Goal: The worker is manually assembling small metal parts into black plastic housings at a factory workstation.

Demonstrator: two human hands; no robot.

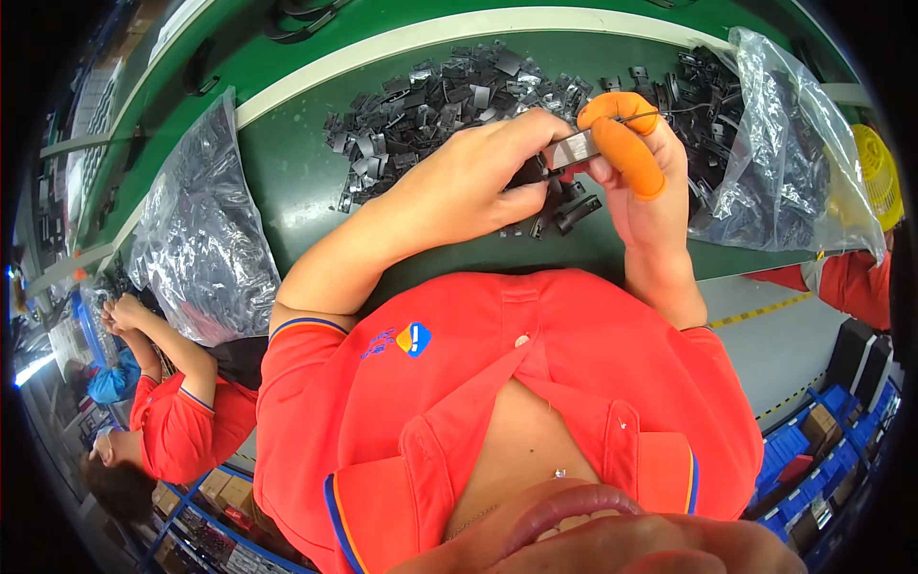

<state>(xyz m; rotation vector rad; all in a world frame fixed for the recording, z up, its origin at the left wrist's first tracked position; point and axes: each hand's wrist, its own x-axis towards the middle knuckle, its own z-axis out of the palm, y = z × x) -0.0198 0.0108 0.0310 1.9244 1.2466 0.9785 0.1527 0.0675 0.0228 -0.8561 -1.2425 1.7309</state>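
Note:
Above the green table, both my hands meet in front of my chest. My left hand [478,177] is closed, thumb and fingers gripping a small black plastic part [529,173]. Between the two hands shows a small block with a shiny silver face [574,149]; I cannot tell which hand bears it. My right hand [645,163] wears orange finger cots on two fingers, which pinch a thin dark rod-like piece [662,113] pointing right. Just below the hands lie loose curved black parts [578,212]. Fingers hide much of what is held.
A large pile of small black parts [449,96] spreads beyond my left forearm. Clear plastic bags lie at left [206,230] and right [789,163], the right one beside more black parts [706,115]. A yellow basket [875,177] stands far right. Co-workers in red sit on both sides.

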